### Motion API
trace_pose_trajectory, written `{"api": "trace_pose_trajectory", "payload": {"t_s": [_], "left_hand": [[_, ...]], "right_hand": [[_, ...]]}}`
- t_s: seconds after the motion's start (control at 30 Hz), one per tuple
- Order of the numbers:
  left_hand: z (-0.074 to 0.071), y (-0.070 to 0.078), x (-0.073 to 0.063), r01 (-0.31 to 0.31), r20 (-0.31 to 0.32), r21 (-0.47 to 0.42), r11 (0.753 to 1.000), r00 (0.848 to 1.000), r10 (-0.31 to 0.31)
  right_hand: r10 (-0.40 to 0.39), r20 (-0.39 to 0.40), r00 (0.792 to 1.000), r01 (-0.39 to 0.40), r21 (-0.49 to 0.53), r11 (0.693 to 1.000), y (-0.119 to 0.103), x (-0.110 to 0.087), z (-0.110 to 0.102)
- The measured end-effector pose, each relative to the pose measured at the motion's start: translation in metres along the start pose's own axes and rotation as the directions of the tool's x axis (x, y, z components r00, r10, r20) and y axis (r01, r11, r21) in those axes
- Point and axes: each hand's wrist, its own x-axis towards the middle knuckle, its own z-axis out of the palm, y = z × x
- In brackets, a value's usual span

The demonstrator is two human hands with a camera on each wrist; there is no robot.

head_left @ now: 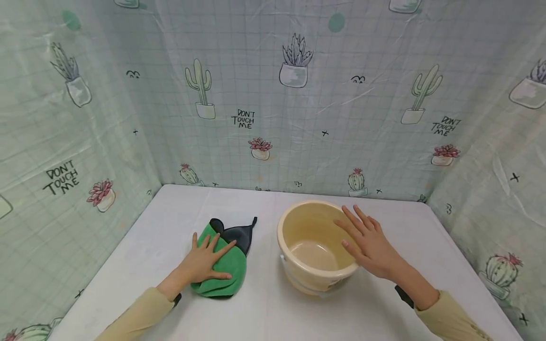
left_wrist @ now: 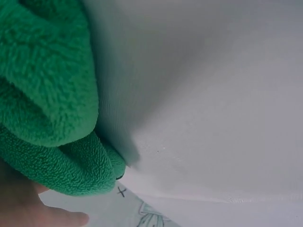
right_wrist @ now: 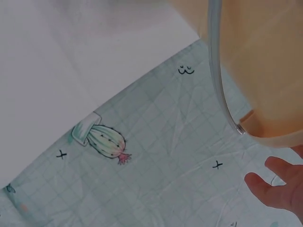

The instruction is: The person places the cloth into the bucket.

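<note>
Spread fingers of my left hand point(head_left: 204, 263) rest on a folded green towel point(head_left: 232, 270) with dark parts and a small hanging loop at its far side. In the left wrist view the towel point(left_wrist: 47, 75) shows its fluffy pile in thick folds. A cream bucket point(head_left: 294, 265) stands upright to the right of the towel, its inside bare. Over the bucket's right rim is my right hand point(head_left: 371, 244), fingers apart and holding nothing. The right wrist view shows the bucket's metal handle point(right_wrist: 215, 61) hanging along its side; whether the hand touches the rim I cannot tell.
Both things are on a white table point(head_left: 170, 227). A pale green curtain point(head_left: 256, 94) printed with cacti surrounds its back, left and right sides. Dark wrist bands point(head_left: 404, 296) sit under the sleeves.
</note>
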Motion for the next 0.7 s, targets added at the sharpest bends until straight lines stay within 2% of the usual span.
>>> {"api": "trace_pose_trajectory", "payload": {"t_s": [0.23, 0.33, 0.57, 0.7], "left_hand": [[0.004, -0.001, 0.006, -0.022, -0.008, 0.017, 1.000, 1.000, 0.022], [0.005, -0.003, 0.009, -0.027, 0.007, 0.012, 1.000, 1.000, 0.027], [0.008, -0.004, 0.014, -0.009, 0.092, -0.083, 0.997, 0.996, 0.017], [0.007, -0.003, 0.013, -0.009, 0.103, -0.111, 0.994, 0.994, 0.021]], "right_hand": [[0.018, 0.007, 1.000, -0.018, 0.040, 0.999, 0.001, -0.001, 0.005], [0.027, 0.008, 1.000, -0.027, 0.050, 0.998, 0.001, -0.001, 0.005], [0.034, 0.001, 0.999, -0.034, 0.060, 0.998, 0.002, -0.002, 0.008], [0.039, -0.016, 0.999, -0.038, 0.071, 0.997, 0.002, -0.003, 0.009]]}}
